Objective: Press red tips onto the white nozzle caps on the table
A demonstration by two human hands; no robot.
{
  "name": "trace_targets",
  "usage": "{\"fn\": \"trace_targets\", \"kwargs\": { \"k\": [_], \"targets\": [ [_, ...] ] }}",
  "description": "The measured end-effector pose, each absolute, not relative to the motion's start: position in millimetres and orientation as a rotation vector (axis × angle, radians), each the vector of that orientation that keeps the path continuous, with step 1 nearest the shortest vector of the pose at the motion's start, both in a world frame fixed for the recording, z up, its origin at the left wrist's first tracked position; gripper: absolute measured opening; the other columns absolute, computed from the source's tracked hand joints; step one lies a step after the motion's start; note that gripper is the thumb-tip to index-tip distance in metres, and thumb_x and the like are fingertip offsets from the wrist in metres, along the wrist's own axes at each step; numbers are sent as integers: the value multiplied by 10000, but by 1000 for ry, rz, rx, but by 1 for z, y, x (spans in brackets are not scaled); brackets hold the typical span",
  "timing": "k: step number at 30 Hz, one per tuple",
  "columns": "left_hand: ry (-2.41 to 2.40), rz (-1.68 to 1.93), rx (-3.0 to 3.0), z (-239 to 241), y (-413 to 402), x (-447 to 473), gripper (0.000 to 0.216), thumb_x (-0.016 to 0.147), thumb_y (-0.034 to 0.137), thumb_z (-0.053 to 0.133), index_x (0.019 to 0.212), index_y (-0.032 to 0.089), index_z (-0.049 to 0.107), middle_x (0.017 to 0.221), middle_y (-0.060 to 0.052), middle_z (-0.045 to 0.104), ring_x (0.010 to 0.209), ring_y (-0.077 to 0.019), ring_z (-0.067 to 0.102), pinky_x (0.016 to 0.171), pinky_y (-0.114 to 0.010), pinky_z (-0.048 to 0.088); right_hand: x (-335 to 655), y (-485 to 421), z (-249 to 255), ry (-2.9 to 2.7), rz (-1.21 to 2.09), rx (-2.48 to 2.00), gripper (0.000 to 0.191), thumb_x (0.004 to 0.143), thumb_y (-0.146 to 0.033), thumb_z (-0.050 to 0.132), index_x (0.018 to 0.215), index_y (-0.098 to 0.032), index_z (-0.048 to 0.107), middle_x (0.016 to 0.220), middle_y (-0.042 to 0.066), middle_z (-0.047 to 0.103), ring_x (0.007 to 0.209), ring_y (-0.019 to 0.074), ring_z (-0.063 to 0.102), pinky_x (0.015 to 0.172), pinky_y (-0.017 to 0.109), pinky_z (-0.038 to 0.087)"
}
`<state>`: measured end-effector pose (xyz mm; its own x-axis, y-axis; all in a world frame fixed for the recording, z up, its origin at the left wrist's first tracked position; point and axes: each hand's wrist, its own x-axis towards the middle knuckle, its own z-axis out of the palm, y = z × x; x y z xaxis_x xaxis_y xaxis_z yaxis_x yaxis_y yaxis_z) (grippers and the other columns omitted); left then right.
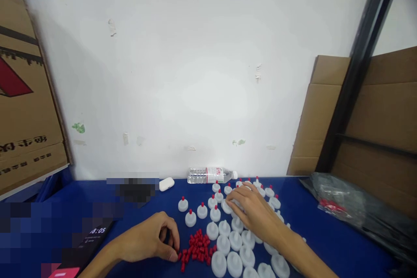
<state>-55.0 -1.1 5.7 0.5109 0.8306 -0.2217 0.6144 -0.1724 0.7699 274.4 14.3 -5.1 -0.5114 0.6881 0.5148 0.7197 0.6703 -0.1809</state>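
Observation:
My left hand [153, 238] is at the left edge of a loose pile of small red caps [197, 245]. Its fingers are curled, and thumb and forefinger close on a red cap at the pile's edge. Over the group of white round nozzle lids [223, 243] reaches my right hand [252, 206]. Its fingers bend down around a white nozzle lid, partly hidden beneath them. Several lids at the back and left, such as this white lid [202, 211], carry red caps on their nozzles. Those nearer the front have bare white nozzles.
A clear water bottle [205, 175] lies along the wall, with a white case [167, 184] to its left. A phone [93, 236] rests at the left. Cardboard boxes [29, 108] flank the blue tabletop [332, 243]; a plastic bag [345, 204] lies right.

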Motion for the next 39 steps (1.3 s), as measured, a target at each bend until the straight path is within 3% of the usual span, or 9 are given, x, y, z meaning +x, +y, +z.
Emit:
{"fn": "trace_targets", "kwargs": {
  "k": [4, 6, 12, 18, 23, 27, 29, 33, 39],
  "targets": [
    [1211, 422, 1855, 3, 0, -54, 249, 763, 383, 818, 882, 178, 743, 655, 51, 579, 643, -143, 513, 580, -230, 350, 271, 10, -4, -2247, -47, -1072, 132, 1102, -256, 334, 1142, -232, 458, 1043, 108, 705, 1096, 277, 711, 858, 419, 575],
    [1193, 518, 1825, 1, 1, -51, 260, 806, 406, 785, 888, 175, 702, 628, 59, 574, 613, -143, 552, 578, -229, 368, 267, 5, -5, -2233, -13, -1064, 125, 1105, -272, 320, 1185, -236, 410, 1077, 126, 698, 1127, 270, 710, 762, 349, 592],
    [1229, 919, 1803, -9, 1, -31, 291, 835, 454, 764, 841, 173, 691, 640, 34, 636, 555, -143, 592, 557, -240, 396, 256, -8, -2, -2275, 50, -1011, 90, 1088, -253, 436, 1159, -275, 487, 1114, 62, 670, 1008, 214, 702, 846, 352, 577],
    [1336, 992, 1985, -8, -14, -14, 275, 906, 457, 705, 852, 190, 737, 569, 35, 644, 529, -151, 596, 550, -245, 402, 260, -6, -5, -2361, 14, -997, 147, 1091, -283, 453, 1219, -268, 523, 1103, 69, 686, 992, 238, 700, 855, 379, 568],
    [1314, 1106, 2096, -8, -17, -10, 231, 934, 407, 666, 962, 206, 775, 847, -24, 750, 614, -149, 623, 574, -247, 425, 266, -2, -7, -2301, 46, -1072, 265, 1074, -315, 493, 1334, -265, 485, 1133, 93, 720, 921, 272, 742, 769, 401, 584],
    [1252, 1177, 2130, -11, -21, -6, 229, 940, 397, 668, 967, 222, 814, 970, -57, 750, 698, -166, 639, 584, -247, 426, 260, -12, -3, -2312, 76, -1025, 307, 1031, -277, 591, 1328, -278, 510, 1170, 85, 717, 1016, 280, 729, 824, 392, 569],
    [1224, 1206, 2128, -10, -23, -3, 223, 932, 410, 689, 935, 230, 822, 934, -51, 740, 686, -165, 632, 583, -246, 425, 254, -17, 2, -2353, 108, -967, 388, 988, -311, 688, 1336, -297, 517, 1183, 67, 720, 1036, 278, 723, 847, 377, 557],
    [1201, 1214, 1957, -4, -20, 7, 250, 894, 433, 726, 921, 202, 819, 888, -42, 741, 549, -134, 603, 564, -250, 439, 246, -9, 20, -2388, 274, -858, 558, 892, -452, 799, 1356, -328, 516, 1065, 17, 742, 869, 228, 728, 750, 306, 530],
    [1185, 1233, 1795, 7, -7, 16, 370, 892, 495, 698, 1015, 165, 814, 603, -19, 724, 482, -180, 625, 547, -266, 451, 232, 24, 40, -2246, 573, -759, 458, 952, -517, 703, 1307, -286, 530, 880, -21, 691, 649, 148, 642, 610, 240, 478]
  ]
}}
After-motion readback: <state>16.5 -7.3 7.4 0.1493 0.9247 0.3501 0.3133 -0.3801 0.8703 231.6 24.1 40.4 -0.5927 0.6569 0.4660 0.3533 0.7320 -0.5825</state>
